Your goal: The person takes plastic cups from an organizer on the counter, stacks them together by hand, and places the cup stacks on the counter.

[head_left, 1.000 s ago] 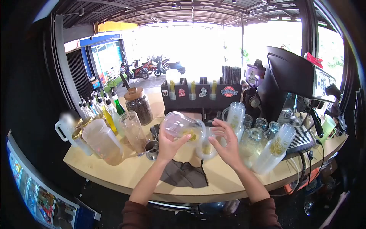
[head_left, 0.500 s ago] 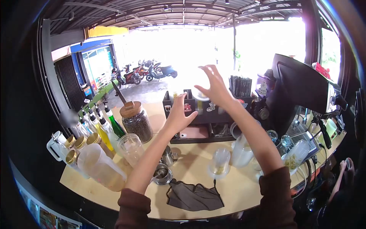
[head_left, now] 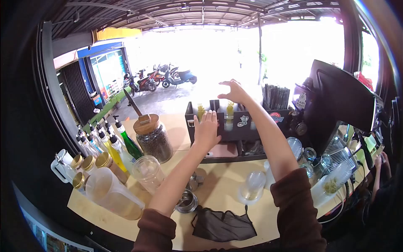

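A black counter organizer (head_left: pixel 258 133) with stickers stands at the back, holding stacks of clear cups with yellow print. My left hand (head_left: pixel 206 132) lies against its front, fingers stretched upward, just below one cup stack (head_left: pixel 200 110). Above the other cup stack (head_left: pixel 229 110), my right hand (head_left: pixel 235 92) hovers with fingers curved and apart, nothing between them. A phone (head_left: pixel 222 150) rests in the organizer's lower shelf, partly behind my left hand. Dark straws (head_left: pixel 276 97) fill a section at the right.
A bean jar (head_left: pixel 153 140), pump bottles (head_left: pixel 128 138) and plastic pitchers (head_left: pixel 107 191) stand left. Nearer are a small metal cup (head_left: pixel 187 202) and dark cloth (head_left: pixel 224 224). Clear cups (head_left: pixel 254 185), glasses (head_left: pixel 325 161) and a black monitor (head_left: pixel 342 94) are right, with another person's hand (head_left: pixel 381 159) beyond.
My right hand has come down and its thumb and fingers are closer together. My left hand has shifted right onto the organizer's front, its fingers more together. The view has shifted slightly.
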Demonstrator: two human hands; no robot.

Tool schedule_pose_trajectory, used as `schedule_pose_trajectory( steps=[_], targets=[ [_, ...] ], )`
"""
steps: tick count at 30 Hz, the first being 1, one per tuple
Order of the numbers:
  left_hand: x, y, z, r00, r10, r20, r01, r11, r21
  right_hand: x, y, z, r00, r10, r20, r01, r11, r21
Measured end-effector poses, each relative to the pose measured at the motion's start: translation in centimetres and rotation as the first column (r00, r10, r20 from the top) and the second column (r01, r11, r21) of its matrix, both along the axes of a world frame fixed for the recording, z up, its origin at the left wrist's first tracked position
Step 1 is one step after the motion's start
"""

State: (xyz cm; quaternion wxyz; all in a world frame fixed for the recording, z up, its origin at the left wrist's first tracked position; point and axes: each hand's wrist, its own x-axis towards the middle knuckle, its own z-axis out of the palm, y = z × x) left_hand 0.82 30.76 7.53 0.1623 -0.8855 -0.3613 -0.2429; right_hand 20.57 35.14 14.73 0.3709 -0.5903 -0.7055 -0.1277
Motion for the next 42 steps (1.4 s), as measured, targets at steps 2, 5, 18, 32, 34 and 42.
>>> schedule_pose_trajectory(
  steps=[2, 5, 18, 32, 34, 42],
  targets=[
    [0.0, -0.1, 0.1, 1.0, -0.004, -0.005, 0.004, 1.0, -0.004, 0.4, 0.6, -0.6, 1.0, 0.001, 0.02, 0.0, 1.0, -0.016],
    [0.0, -0.1, -0.1, 1.0, 0.012, -0.007, -0.012, 1.0, 0.008, -0.3, -0.3, -0.5, 0.999, -0.013, 0.033, 0.015, 0.997, -0.073],
    [0.2, -0.3, -1.1, 0.992, -0.024, 0.123, 0.022, 1.0, 0.017, -1.9, -2.4, -2.9, 0.984, -0.177, -0.027, 0.177, 0.984, -0.009],
    [-3.5, -16.1, -9.1, 0.773, -0.271, 0.574, 0.559, 0.719, -0.413, -8.1, -29.1, -7.7, 0.955, 0.295, -0.034, -0.291, 0.953, 0.09],
    [-4.6, -18.3, -11.5, 0.807, -0.206, 0.554, 0.518, 0.699, -0.494, -6.9, -31.3, -11.7, 0.956, 0.272, -0.113, -0.267, 0.962, 0.052],
    [-0.9, -18.6, -16.9, 0.876, -0.121, 0.467, 0.393, 0.741, -0.545, -8.0, -30.0, -22.9, 0.936, -0.012, -0.353, 0.019, 1.0, 0.017]
  ],
)
